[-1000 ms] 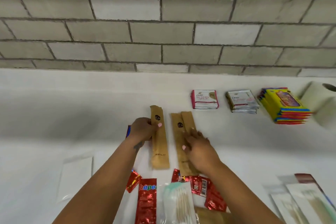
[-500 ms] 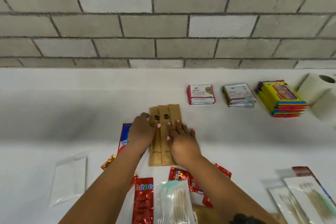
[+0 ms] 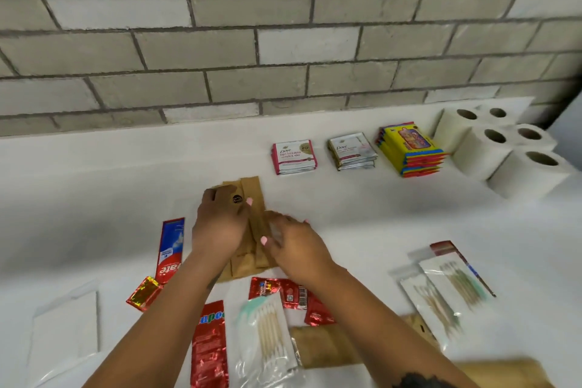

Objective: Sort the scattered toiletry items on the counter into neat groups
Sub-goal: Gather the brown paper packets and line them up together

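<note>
White counter (image 3: 94, 198) under a grey brick wall (image 3: 283, 41). Mid-counter, both hands sit on a bunch of brown paper sleeves (image 3: 252, 192). Left hand (image 3: 220, 224) grips their left edge, thumb over the top. Right hand (image 3: 293, 242) lies on their right side, fingers blurred, cannot tell the grip. Along the back edge: two sachet stacks (image 3: 294, 157), yellow packs (image 3: 409, 148), toilet rolls (image 3: 504, 148). Near edge: red toothpaste sachets (image 3: 209, 343), cotton swab bags (image 3: 267, 334).

Our left hand (image 3: 220, 225) lies palm down, fingers curled at 12 o'clock; our right hand (image 3: 294, 246) at 3 o'clock of it, fingers spread flat, forearms converging.
</note>
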